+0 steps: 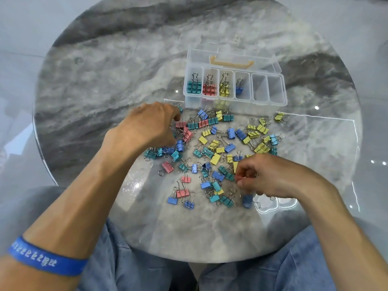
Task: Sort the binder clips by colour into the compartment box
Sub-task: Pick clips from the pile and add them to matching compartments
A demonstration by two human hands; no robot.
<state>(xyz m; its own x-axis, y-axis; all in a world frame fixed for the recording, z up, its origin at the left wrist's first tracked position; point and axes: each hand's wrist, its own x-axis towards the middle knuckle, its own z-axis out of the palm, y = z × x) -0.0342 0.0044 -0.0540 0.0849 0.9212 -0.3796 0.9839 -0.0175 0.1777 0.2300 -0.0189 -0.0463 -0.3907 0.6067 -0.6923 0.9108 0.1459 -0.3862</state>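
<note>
On a round grey marble-patterned table (105, 85) we see the clear compartment box (235, 89) standing open at the far side; its four left compartments hold teal, red, yellow and blue clips in turn. Loose binder clips (212, 152) lie scattered just in front of it. Our left hand (149, 124) curls its fingers down onto pink clips (184, 131) at the pile's left edge; whether it grips one we cannot tell. Our right hand (270, 177) pinches something small, hidden by its fingers.

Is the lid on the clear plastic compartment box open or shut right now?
Open. The clear plastic compartment box has its lid tipped back behind it, leaving all six compartments uncovered.
</note>
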